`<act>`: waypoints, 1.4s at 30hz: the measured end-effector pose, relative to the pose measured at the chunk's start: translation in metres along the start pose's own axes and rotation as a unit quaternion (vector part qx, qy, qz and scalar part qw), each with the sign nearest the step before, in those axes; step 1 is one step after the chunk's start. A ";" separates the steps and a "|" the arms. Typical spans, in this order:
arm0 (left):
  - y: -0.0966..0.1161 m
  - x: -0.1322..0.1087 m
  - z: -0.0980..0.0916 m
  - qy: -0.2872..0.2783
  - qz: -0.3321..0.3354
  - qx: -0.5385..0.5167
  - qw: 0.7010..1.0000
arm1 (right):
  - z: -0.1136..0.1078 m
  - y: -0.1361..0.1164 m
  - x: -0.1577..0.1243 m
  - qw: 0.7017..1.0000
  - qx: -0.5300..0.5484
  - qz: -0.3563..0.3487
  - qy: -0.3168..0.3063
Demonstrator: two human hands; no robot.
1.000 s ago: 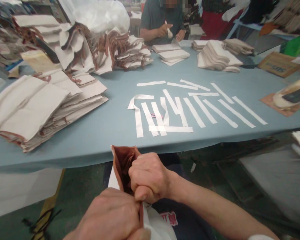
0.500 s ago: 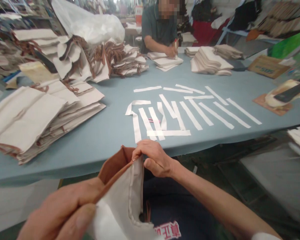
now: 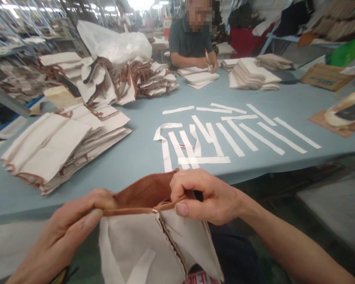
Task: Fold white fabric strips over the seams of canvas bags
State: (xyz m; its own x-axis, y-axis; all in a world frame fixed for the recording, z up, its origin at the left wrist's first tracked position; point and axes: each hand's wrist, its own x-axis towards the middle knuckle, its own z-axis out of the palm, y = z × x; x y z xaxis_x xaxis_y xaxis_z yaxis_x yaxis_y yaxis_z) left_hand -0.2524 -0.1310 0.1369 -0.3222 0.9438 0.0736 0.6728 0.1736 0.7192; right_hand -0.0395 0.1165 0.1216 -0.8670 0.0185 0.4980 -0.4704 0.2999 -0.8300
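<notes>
Cardboard box (image 3: 316,77) at right, translucent plastic (image 3: 115,43) left

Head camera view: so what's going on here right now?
A person's left hand and right hand both grip the brown edge of a cream cloth piece, at the near side of the blue table. The piece gapes open, showing a brown inside. Loose white strips lie spread on the table, with a cloth stack to the left. Across the table, another person leans over folded cloth, a pen-like tool in hand.

Room btwn cloth stack (image 3: 50,136) & wht strips (image 3: 214,160); box (image 3: 325,77) blocks R.
</notes>
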 end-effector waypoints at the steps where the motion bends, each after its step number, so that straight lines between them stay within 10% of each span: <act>1: 0.005 0.006 0.003 -0.010 0.003 -0.023 1.000 | 0.001 -0.001 0.001 1.000 0.025 0.015 -0.006; 10: 0.042 0.043 0.034 -0.070 0.138 -0.024 0.988 | 0.007 0.000 0.003 0.994 0.064 0.081 -0.045; 20: 0.030 0.045 0.051 -0.081 0.056 -0.187 0.977 | 0.016 0.033 -0.006 0.955 0.229 0.188 0.001; 26: 0.029 0.046 0.051 -0.094 0.049 -0.211 0.972 | 0.016 0.033 -0.005 0.976 0.121 0.178 0.009; 32: 0.041 0.048 0.049 -0.098 0.096 -0.189 0.972 | 0.011 0.014 0.004 0.993 -0.116 0.014 0.035; 42: 0.027 0.044 0.052 -0.011 0.174 -0.052 0.983 | 0.017 0.015 0.014 0.994 0.016 0.101 0.037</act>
State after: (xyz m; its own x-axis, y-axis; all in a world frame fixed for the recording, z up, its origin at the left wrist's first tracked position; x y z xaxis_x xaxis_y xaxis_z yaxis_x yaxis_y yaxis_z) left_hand -0.2142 -0.0704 0.1234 -0.0702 0.9471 0.3131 0.6679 -0.1885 0.7200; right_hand -0.0612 0.1048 0.1114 -0.9304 0.1457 0.3365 -0.2938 0.2530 -0.9218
